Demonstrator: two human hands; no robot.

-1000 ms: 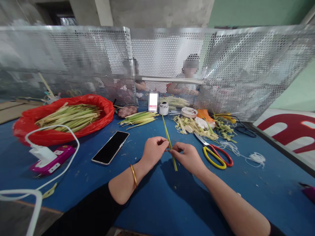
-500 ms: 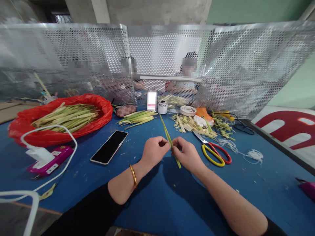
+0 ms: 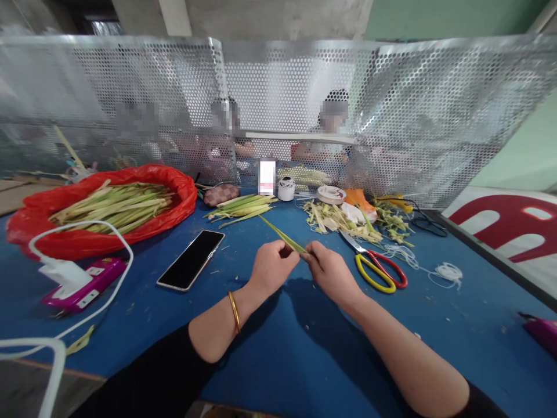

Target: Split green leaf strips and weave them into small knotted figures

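leaf strip (image 3: 281, 235) (pinched), blue table (image 3: 300, 354) — mesh screen (image 3: 418, 110)

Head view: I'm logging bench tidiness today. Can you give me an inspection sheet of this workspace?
Surface: blue table, flecked with small scraps.
Job's things: green leaf strip, held; more leaves in red bag; scissors at right.
Clutter: phone, leaf trimmings, loose string.
Grippers: left hand and right hand both shut on the leaf strip.
Cables: white cable loops from power strip.
Surroundings: mesh screen; people seated behind it.
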